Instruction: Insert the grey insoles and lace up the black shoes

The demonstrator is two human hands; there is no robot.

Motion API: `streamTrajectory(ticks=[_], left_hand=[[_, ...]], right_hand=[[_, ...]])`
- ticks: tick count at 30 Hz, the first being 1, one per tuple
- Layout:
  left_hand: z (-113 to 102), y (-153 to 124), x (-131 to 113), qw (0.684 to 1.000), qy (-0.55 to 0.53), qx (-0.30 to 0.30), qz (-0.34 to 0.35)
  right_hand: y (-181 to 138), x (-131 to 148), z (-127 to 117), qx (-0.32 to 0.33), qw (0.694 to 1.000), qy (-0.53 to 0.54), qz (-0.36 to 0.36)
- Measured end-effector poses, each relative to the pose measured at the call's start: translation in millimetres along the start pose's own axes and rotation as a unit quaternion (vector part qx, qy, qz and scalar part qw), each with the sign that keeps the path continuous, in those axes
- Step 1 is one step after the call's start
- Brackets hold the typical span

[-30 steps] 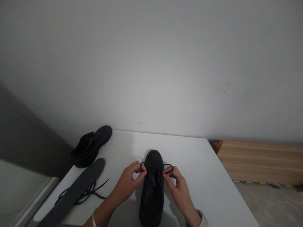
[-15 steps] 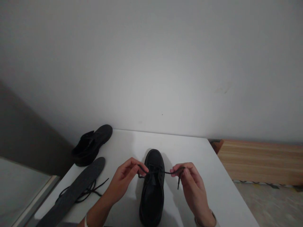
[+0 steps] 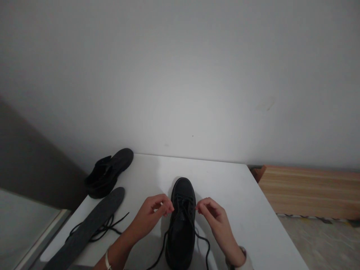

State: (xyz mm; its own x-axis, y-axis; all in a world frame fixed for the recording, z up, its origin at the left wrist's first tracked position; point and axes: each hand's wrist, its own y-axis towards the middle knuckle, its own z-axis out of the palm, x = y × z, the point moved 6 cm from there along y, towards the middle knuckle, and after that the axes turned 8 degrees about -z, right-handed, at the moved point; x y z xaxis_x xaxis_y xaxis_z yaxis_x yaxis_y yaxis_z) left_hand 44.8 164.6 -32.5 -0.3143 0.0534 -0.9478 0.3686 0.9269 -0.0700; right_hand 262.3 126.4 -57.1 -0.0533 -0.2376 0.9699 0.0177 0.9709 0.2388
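A black lace-up shoe (image 3: pixel 180 243) stands on the white table (image 3: pixel 225 187), toe pointing away from me. Its black shoelace (image 3: pixel 207 247) is threaded across the front, and the loose ends trail down both sides. My left hand (image 3: pixel 153 213) has thumb and fingers pinched together at the shoe's left edge by the lacing. On the right edge, my right hand (image 3: pixel 215 219) makes a similar pinch. What lies between the fingertips, if anything, is too small to make out.
Another black shoe (image 3: pixel 111 172) stands at the table's back left corner. Nearer lies a dark grey insole (image 3: pixel 92 221), with a loose black lace (image 3: pixel 105 228) partly under it. A wall rises behind the table. To the right is a wooden surface (image 3: pixel 306 191).
Both hands have let go of the lace ends held out sideways, which now hang down beside the shoe. My right hand has moved left, close to the shoe.
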Motion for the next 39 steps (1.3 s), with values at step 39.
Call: streamTrajectory(ticks=[39], left_hand=[[-0.9, 8.3, 8.9, 0.983, 0.100, -0.147, 0.044]], right_hand=[[5.5, -4.4, 5.3, -0.059, 0.980, -0.163, -0.095]])
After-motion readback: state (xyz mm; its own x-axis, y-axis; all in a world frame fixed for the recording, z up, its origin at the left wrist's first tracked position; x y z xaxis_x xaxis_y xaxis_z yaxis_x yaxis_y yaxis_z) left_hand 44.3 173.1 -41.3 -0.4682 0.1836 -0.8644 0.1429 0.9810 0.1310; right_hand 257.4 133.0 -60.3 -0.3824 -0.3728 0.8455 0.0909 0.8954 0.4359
